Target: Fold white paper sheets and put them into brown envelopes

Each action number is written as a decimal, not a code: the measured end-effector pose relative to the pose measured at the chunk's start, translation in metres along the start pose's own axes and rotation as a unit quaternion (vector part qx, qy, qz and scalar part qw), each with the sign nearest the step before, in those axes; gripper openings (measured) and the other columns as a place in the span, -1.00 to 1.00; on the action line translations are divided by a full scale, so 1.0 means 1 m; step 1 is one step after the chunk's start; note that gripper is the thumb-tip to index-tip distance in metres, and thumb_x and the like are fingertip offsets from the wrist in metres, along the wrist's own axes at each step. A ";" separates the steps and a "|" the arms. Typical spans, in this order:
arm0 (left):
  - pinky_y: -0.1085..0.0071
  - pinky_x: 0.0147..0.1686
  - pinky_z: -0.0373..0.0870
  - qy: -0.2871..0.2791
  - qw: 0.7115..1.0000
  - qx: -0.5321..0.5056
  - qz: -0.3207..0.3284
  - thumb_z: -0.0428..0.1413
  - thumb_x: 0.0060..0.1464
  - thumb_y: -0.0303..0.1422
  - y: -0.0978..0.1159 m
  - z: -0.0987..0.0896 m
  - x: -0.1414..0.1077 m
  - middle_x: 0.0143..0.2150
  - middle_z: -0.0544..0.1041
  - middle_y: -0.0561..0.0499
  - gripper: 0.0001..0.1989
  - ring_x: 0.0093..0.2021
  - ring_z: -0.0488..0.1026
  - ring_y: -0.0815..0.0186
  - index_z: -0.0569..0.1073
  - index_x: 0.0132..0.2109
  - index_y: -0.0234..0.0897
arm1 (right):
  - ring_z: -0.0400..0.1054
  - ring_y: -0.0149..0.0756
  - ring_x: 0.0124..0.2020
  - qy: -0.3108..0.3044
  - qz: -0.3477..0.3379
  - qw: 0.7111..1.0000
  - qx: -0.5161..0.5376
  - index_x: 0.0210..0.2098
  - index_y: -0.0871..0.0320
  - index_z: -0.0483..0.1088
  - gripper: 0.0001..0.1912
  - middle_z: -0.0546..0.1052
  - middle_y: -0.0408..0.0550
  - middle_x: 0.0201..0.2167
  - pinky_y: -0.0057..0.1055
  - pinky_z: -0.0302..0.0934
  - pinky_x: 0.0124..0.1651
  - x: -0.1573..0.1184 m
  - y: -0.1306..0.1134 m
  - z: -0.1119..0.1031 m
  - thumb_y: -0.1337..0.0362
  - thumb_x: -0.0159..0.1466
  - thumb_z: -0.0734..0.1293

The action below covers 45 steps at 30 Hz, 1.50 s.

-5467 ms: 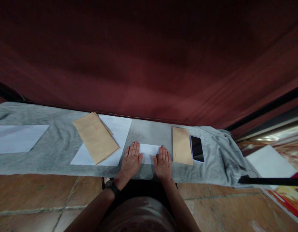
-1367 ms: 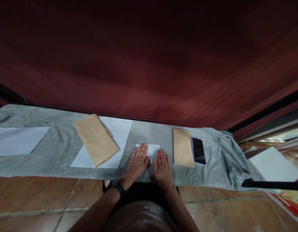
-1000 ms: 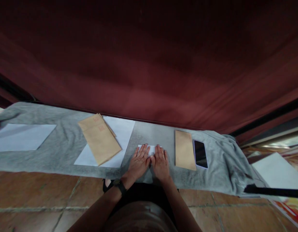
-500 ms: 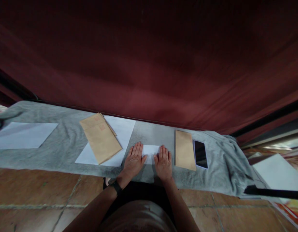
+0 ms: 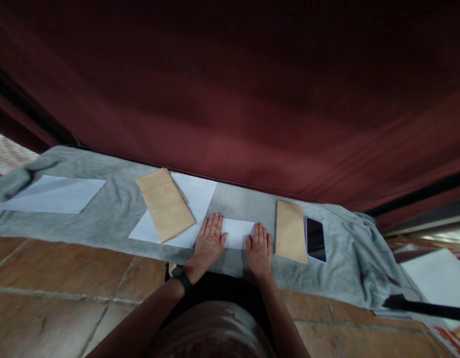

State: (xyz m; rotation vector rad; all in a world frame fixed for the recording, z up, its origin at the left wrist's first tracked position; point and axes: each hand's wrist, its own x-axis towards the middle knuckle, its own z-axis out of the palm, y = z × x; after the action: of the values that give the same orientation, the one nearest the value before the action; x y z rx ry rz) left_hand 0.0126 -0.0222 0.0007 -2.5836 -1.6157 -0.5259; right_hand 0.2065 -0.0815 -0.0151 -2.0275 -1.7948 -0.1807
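A small folded white paper (image 5: 237, 233) lies flat on the grey cloth in front of me. My left hand (image 5: 210, 239) rests flat on its left end, fingers stretched forward. Over its right end lies my right hand (image 5: 259, 248), also flat with the fingers extended. Neither hand grips anything. Left of my left hand, a few brown envelopes (image 5: 166, 204) overlap on larger white sheets (image 5: 200, 193). To the right of my right hand sits another brown envelope (image 5: 291, 231), with a dark-screened phone (image 5: 316, 239) beside it.
Another white sheet (image 5: 58, 195) lies at the far left of the grey cloth (image 5: 114, 199). A dark red curtain (image 5: 230, 124) hangs behind the cloth-covered surface. Tiled floor (image 5: 73, 273) shows along the near edge. A pale board (image 5: 438, 276) stands beyond the right end.
The view has shifted and tilted slightly. My right hand has moved a little to the right relative to my left, and more of the folded paper shows between them.
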 end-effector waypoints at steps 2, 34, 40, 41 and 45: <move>-0.02 0.43 -0.01 -0.001 0.999 -0.014 0.036 -0.16 0.38 -0.30 0.009 -0.006 -0.001 0.47 0.12 -0.24 -0.40 0.49 0.00 0.06 0.03 0.47 -0.41 | 0.04 -0.02 0.42 -0.006 0.009 0.999 0.037 0.47 0.34 -0.08 -0.38 0.20 0.28 0.39 0.06 0.00 0.38 -0.001 -0.003 -0.003 0.13 0.53 -0.02; 0.09 0.45 -0.19 -0.121 0.974 -0.047 0.186 -0.13 0.38 -0.03 0.030 -0.032 -0.043 0.51 0.02 -0.23 -0.31 0.52 -0.13 0.12 0.04 0.46 -0.38 | 0.03 0.00 0.43 -0.050 -0.127 0.990 0.028 0.48 0.30 -0.14 -0.33 0.09 0.27 0.44 0.03 -0.03 0.40 -0.050 -0.006 -0.027 0.06 0.53 0.01; 0.14 0.44 -0.17 -0.116 0.976 -0.043 0.180 -0.10 0.35 0.03 0.024 -0.032 -0.047 0.52 -0.02 -0.27 -0.23 0.52 -0.14 0.11 0.01 0.46 -0.40 | 0.06 0.03 0.42 -0.043 -0.122 0.991 0.017 0.49 0.29 -0.22 -0.30 0.07 0.29 0.44 0.06 -0.02 0.40 -0.052 0.000 -0.024 0.05 0.52 0.03; 0.15 0.44 -0.16 -0.116 0.976 -0.043 0.181 -0.09 0.35 0.03 0.022 -0.032 -0.047 0.52 -0.02 -0.27 -0.23 0.52 -0.13 0.10 0.01 0.46 -0.41 | 0.07 0.03 0.42 -0.042 -0.119 0.992 0.013 0.49 0.29 -0.22 -0.30 0.08 0.29 0.44 0.05 -0.02 0.40 -0.052 0.000 -0.024 0.05 0.52 0.03; 0.14 0.44 -0.12 -0.108 0.978 -0.039 0.173 -0.08 0.35 0.01 0.016 -0.029 -0.049 0.51 0.01 -0.29 -0.24 0.52 -0.12 0.09 0.01 0.46 -0.42 | 0.06 0.02 0.42 -0.040 -0.111 0.993 -0.004 0.49 0.31 -0.18 -0.30 0.10 0.30 0.43 0.01 -0.02 0.40 -0.053 0.002 -0.025 0.04 0.52 0.04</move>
State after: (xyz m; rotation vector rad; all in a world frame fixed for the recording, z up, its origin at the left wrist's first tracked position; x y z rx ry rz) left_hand -0.0003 -0.0782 0.0153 -2.9790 -1.1652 -0.2974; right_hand 0.2046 -0.1399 -0.0130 -1.8610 -2.0714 -0.1733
